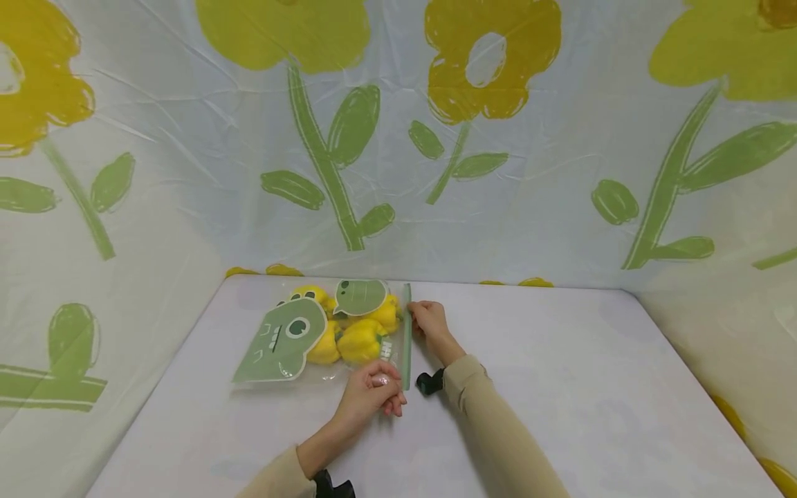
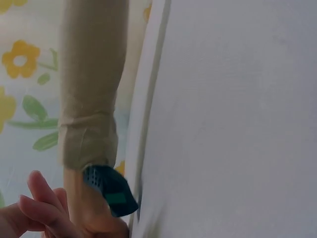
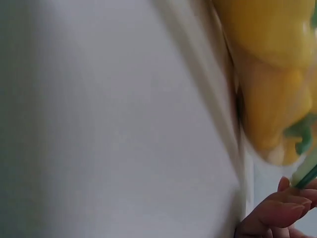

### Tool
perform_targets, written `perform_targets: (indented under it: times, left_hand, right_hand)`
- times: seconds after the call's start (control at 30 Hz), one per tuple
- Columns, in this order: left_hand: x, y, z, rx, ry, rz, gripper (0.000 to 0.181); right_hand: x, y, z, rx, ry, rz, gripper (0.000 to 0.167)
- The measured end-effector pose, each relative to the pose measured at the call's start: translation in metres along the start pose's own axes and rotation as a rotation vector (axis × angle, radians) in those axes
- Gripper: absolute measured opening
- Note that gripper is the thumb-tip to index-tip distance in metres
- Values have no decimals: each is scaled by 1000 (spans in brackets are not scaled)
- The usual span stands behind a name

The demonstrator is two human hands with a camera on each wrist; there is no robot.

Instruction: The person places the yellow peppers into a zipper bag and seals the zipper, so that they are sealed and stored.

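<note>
A clear zip bag (image 1: 274, 356) with green cartoon faces printed on it lies on the table. Several yellow bell peppers (image 1: 360, 340) fill it; in the right wrist view, peppers (image 3: 270, 94) loom large beside the table. At the bag's right side runs a green zip strip (image 1: 407, 339). My right hand (image 1: 432, 325) pinches this strip near its far end; the right wrist view shows the strip (image 3: 308, 173) at those fingertips. By the strip's near end, my left hand (image 1: 372, 394) has loosely bent fingers, apparently holding nothing. In the left wrist view, those fingers (image 2: 42, 210) are partly cut off.
The white table (image 1: 560, 387) extends to the right of the bag. Behind and beside it hangs a flower-printed cloth (image 1: 529, 207). A dark wrist device (image 1: 429, 382) is worn at the right cuff, close to the tabletop.
</note>
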State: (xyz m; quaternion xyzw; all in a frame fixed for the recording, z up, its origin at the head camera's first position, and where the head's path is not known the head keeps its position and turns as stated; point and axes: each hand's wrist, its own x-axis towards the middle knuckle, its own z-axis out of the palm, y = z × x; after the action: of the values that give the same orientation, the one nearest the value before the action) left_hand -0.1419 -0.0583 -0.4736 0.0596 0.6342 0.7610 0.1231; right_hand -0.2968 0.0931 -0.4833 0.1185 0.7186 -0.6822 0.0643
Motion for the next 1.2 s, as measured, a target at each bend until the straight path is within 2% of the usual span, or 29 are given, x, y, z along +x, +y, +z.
perform_targets:
  times: [0.2, 0.37, 0.5, 0.63, 0.77, 0.97, 1.1, 1.2]
  left_hand:
    - [-2, -3, 2, -13, -3, -12, 13]
    - [-3, -4, 4, -13, -25, -10, 14]
    - [-2, -3, 5, -16, -26, -3, 14]
    - [-1, -1, 7, -16, -28, 2, 14]
    - [2, 0, 7, -17, -32, 10, 15]
    - [6, -2, 3, -24, -51, 2, 16]
    - [6, -4, 1, -15, -97, -12, 17]
    - [5, -4, -3, 16, -148, -42, 19]
  right_hand:
    - [25, -7, -1, -88, -6, 4, 37]
    - [42, -13, -3, -157, 26, -15, 45]
    - [51, -18, -4, -207, 44, -26, 47]
    - [52, -23, -6, -263, 44, -25, 47]
    - [40, -21, -12, -306, -48, -16, 43]
    - [-4, -16, -26, -278, -211, -51, 31]
    - [-31, -10, -35, -264, -285, -66, 35]
    - [-41, -3, -39, -254, -331, -62, 37]
